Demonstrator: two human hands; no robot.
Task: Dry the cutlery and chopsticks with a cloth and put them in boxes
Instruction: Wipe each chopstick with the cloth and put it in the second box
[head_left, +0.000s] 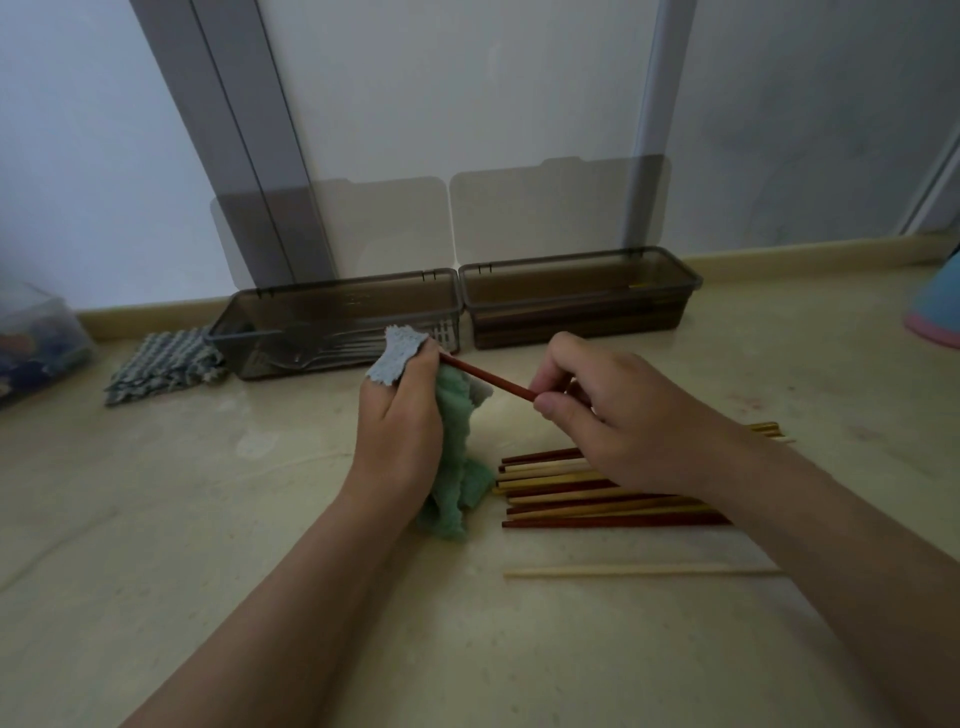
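Observation:
My left hand (402, 431) grips a green and blue cloth (457, 467), wrapped around the far end of a dark red chopstick (488, 382). My right hand (613, 410) pinches the near end of that chopstick. Under my right wrist a pile of red and pale chopsticks (597, 499) lies on the floor, and one pale chopstick (639, 571) lies apart, closer to me. Two smoky plastic boxes stand by the wall with lids up: the left box (343, 301) holds metal cutlery, the right box (582, 275) holds chopsticks.
A folded checked cloth (161, 366) lies left of the boxes. A clear container (36, 343) sits at the far left edge. A blue and pink object (935, 312) shows at the right edge. The wall and skirting run behind the boxes.

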